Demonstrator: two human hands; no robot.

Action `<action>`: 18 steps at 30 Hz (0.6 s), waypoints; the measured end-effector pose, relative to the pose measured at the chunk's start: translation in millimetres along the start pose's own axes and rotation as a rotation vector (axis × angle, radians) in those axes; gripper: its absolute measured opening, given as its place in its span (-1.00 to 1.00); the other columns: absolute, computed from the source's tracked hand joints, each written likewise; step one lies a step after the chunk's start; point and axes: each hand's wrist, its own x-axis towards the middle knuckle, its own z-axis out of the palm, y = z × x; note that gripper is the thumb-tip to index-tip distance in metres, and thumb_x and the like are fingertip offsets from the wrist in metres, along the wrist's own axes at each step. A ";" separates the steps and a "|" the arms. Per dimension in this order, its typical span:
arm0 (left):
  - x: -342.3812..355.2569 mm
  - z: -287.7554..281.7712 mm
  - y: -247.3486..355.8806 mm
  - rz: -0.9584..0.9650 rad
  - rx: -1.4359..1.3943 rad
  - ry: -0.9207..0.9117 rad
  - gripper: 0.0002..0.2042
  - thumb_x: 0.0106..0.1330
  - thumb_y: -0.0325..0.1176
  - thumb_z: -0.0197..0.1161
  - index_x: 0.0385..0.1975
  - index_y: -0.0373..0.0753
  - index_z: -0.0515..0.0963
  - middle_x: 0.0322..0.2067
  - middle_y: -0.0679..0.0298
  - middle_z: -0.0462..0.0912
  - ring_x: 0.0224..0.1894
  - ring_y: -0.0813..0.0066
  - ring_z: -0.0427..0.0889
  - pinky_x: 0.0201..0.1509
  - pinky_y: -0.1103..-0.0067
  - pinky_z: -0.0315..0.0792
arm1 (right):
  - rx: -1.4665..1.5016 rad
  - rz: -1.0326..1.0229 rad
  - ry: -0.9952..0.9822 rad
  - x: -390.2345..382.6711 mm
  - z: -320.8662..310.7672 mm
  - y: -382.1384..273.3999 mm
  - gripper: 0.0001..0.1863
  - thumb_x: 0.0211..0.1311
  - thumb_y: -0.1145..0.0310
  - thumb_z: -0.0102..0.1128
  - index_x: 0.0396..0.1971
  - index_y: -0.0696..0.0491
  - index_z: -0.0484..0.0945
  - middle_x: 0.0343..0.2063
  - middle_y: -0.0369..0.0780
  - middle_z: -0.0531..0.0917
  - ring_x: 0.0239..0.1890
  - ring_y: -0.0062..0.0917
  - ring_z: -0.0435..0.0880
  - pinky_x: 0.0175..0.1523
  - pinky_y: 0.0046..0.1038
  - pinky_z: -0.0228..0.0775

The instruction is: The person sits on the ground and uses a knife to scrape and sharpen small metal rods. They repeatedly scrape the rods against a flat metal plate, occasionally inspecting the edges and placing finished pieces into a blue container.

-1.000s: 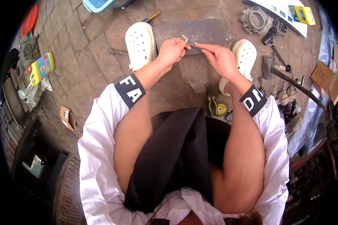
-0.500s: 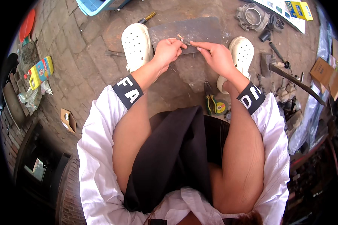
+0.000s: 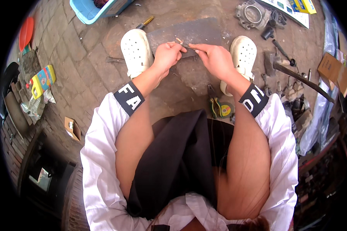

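Above a flat dark metal plate (image 3: 191,30) on the ground, my two hands meet between my feet. My left hand (image 3: 168,57) is closed in a pinch, with a small copper-coloured piece (image 3: 179,40) showing at its fingertips. Opposite it, my right hand (image 3: 216,58) is closed with its index finger stretched along a thin, greyish, rod-like thing whose tip reaches the left fingers. Both things are too small to name, and the fingers hide most of them.
Cream clogs (image 3: 135,50) flank the plate. Pliers (image 3: 213,100) lie behind it, near a yellow-green disc (image 3: 226,110). To the right are a long-handled hammer (image 3: 269,63), a round metal casting (image 3: 253,14) and several metal parts. A blue basin (image 3: 89,15) and yellow jug (image 3: 41,81) stand left.
The whole view has shifted slightly, with more of the blue basin showing. My hands stay together at the plate, still pinching the small pieces.
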 end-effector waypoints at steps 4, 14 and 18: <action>-0.9 0.7 -0.5 0.003 -0.002 0.000 -0.78 0.32 -0.37 0.01 -0.41 -0.35 0.56 -0.74 0.47 0.33 -0.72 0.77 0.14 -0.69 0.72 -0.05 | -0.045 -0.011 0.036 -3.0 4.1 -2.2 -0.75 0.21 0.33 0.10 -0.13 -0.13 0.65 -0.43 -0.13 0.67 -0.37 -0.21 0.64 -0.28 -0.28 0.48; 2.4 -1.2 -3.7 0.006 -0.003 -0.012 -0.79 0.32 -0.38 0.00 -0.42 -0.33 0.56 -0.75 0.48 0.33 -0.74 0.77 0.14 -0.70 0.71 -0.06 | -0.247 -0.131 0.106 -0.8 9.4 -2.3 -0.75 0.16 0.33 0.15 -0.15 -0.17 0.65 -0.56 -0.20 0.60 -0.48 -0.28 0.62 -0.41 -0.32 0.46; 2.7 -2.6 -3.7 -0.005 -0.018 -0.032 -0.79 0.32 -0.39 0.00 -0.41 -0.31 0.56 -0.75 0.49 0.32 -0.73 0.77 0.14 -0.70 0.71 -0.05 | -0.168 -0.109 0.101 -5.3 7.7 5.6 -0.72 0.14 0.36 0.19 -0.12 -0.19 0.64 -0.54 -0.21 0.60 -0.45 -0.27 0.61 -0.39 -0.32 0.45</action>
